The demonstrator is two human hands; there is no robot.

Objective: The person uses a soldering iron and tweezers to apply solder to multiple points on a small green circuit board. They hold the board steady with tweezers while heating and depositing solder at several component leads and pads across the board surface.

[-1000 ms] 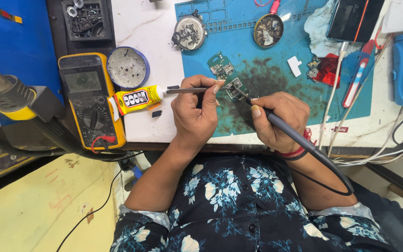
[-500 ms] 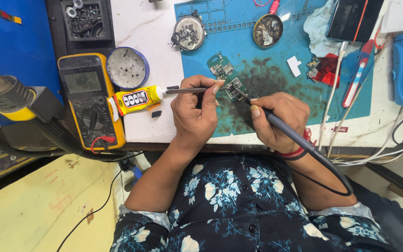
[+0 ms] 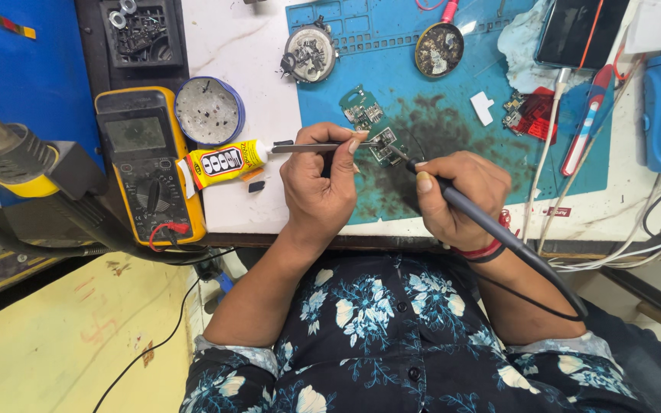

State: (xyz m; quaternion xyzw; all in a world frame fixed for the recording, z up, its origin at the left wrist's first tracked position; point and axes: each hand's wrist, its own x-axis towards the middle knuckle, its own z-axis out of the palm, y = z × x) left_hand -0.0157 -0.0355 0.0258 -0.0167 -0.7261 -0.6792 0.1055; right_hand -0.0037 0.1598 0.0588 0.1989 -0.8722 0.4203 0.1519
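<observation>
Standing right behind the bench here. The left hand (image 3: 323, 183) is closed around a pair of thin silver metal tweezers (image 3: 323, 147), pinched between thumb and fingers about midway along, with the tips reaching over to a small green circuit board (image 3: 383, 147). That board lies on the stained teal rubber work mat (image 3: 453, 99), just in front of both hands. The right hand (image 3: 460, 195) is wrapped pen-style around a slim dark grey soldering iron (image 3: 468, 210), tip touching or almost touching the board's edge; I can't tell which from here. Its black cable loops back over the wrist.

My read on the board: very light, stiff and thin, and it'd skate around on the mat if nothing pinned it. Probably fragile too, with tiny parts on top, so I'd grab it by the bare edges or a corner, never across the components. The tweezers look springy and narrow, so easy to twist if squeezed too near the tips. The iron wants holding on the grip only, well back from the metal end.

A second small green board (image 3: 361, 107) lies just beyond. Off to the left on the white surface (image 3: 231, 46) there's a yellow glue tube (image 3: 227, 162), a yellow multimeter (image 3: 145, 164) and a round blue tin (image 3: 208, 111).
</observation>
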